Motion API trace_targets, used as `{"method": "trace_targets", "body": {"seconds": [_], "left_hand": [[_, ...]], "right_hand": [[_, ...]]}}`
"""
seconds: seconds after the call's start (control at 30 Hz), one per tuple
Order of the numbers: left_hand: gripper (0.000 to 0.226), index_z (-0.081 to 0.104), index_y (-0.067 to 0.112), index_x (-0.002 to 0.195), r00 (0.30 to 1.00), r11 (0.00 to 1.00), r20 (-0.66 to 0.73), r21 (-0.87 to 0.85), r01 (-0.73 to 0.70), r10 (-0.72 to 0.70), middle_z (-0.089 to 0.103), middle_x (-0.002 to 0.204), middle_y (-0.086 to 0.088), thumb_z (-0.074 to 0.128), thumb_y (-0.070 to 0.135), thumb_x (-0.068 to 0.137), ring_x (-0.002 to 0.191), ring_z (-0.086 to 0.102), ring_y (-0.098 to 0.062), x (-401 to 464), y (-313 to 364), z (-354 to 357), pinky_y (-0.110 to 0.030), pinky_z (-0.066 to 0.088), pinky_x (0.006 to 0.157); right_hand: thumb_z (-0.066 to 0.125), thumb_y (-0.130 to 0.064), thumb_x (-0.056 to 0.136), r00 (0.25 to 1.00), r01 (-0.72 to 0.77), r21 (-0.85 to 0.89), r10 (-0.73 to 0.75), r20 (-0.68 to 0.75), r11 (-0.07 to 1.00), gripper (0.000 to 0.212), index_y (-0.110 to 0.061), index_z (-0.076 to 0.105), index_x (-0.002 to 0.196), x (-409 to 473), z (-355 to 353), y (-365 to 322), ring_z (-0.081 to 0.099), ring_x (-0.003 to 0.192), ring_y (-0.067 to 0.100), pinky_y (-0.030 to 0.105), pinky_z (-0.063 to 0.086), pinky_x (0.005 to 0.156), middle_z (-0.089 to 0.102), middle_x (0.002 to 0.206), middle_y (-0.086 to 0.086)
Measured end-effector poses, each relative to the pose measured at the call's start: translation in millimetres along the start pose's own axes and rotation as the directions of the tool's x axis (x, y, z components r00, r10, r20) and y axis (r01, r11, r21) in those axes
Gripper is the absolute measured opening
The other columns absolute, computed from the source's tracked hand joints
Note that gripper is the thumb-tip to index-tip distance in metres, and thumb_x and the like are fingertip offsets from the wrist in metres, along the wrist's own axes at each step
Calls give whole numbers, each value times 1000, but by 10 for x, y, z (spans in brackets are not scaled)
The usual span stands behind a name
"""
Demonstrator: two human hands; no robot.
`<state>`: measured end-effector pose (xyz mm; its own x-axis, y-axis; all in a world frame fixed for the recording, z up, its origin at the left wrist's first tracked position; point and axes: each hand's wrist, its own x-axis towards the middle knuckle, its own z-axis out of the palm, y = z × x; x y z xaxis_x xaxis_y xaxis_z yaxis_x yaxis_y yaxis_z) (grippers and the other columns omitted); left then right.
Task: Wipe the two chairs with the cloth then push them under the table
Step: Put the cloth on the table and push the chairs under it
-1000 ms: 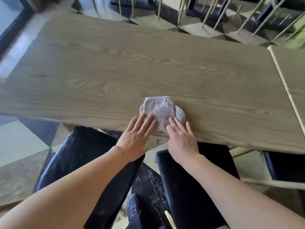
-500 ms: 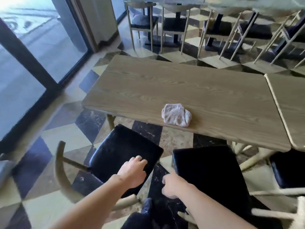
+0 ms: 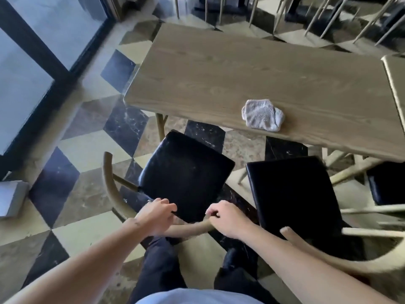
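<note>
A chequered marble floor lay beneath; a glass door with a dark frame stood left, other chairs' legs beyond.

A single head-worn wide-angle view is given, aimed forward and steeply down from standing height. The wooden table is seen near, ahead; the checkered floor lies below; edges are curved by the lens.

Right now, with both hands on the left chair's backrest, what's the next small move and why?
Probably push the left chair forward under the table: both the left hand and right hand grip its backrest, its seat is fully out, and the cloth lies set aside.
</note>
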<state>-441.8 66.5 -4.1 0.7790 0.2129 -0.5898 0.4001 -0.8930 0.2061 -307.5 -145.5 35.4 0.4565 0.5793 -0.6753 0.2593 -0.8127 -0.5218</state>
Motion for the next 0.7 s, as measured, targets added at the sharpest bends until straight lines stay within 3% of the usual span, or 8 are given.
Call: {"method": "trace_targets", "body": {"seconds": [0.13, 0.23, 0.3, 0.4, 0.47, 0.57, 0.7], "left_hand": [[35, 64, 31, 131, 1000, 996, -1, -88, 22, -22, 64, 122, 1, 43, 33, 103, 120, 58, -26, 215, -632, -3, -39, 50, 94], [38, 62, 27, 136, 987, 970, -87, -218, 112, -133, 62, 130, -3, 50, 27, 100, 125, 51, -29, 311, -1099, -64, -40, 46, 98], [41, 60, 26, 138, 968, 967, -178, -216, 136, -177, 55, 140, -5, 53, 26, 98, 132, 42, -31, 303, -1293, -106, -44, 39, 107], [48, 55, 23, 143, 946, 978, -272, -162, 135, -176, 42, 152, -11, 58, 27, 95, 144, 28, -35, 299, -1685, -135, -55, 28, 117], [55, 47, 24, 146, 921, 954, -301, -242, 176, -246, 32, 158, -13, 62, 25, 93, 147, 23, -39, 350, -1865, -163, -59, 24, 119], [69, 37, 26, 148, 850, 845, -321, -481, 234, -418, 26, 159, -9, 68, 20, 86, 146, 23, -38, 433, -2025, -196, -58, 26, 118], [94, 20, 35, 158, 792, 526, -144, -814, 245, -593, 33, 156, -11, 74, 18, 84, 132, 46, -31, 550, -2140, -245, -42, 46, 105]], "right_hand": [[57, -29, 88, 937, -302, 194, 329, -121, 933, 24, -33, 60, 111, 258, 494, -106, 57, 99, 18, 32, 45, 82, 53, 123, 0], [68, -21, 84, 741, -447, 457, 605, -292, 769, 39, -18, 59, 122, 463, 815, -323, 55, 94, 21, 31, 43, 83, 52, 129, 8], [70, -14, 83, 585, -446, 605, 726, -361, 660, 42, -13, 59, 123, 506, 895, -466, 53, 92, 25, 30, 39, 79, 55, 130, 14], [72, -13, 82, 374, -480, 743, 875, -307, 466, 43, -8, 62, 123, 595, 1078, -732, 60, 101, 36, 30, 35, 72, 60, 128, 21], [74, -13, 79, 310, -468, 809, 923, -227, 356, 42, -3, 63, 118, 662, 1145, -826, 63, 102, 37, 31, 40, 73, 62, 126, 23], [77, -15, 77, 231, -474, 845, 961, -152, 248, 51, -1, 60, 122, 753, 1122, -862, 65, 106, 38, 33, 47, 75, 62, 126, 22], [76, -9, 72, 170, -532, 805, 965, -200, 260, 50, -3, 58, 118, 814, 1045, -796, 63, 111, 40, 45, 58, 84, 62, 127, 19]]}}
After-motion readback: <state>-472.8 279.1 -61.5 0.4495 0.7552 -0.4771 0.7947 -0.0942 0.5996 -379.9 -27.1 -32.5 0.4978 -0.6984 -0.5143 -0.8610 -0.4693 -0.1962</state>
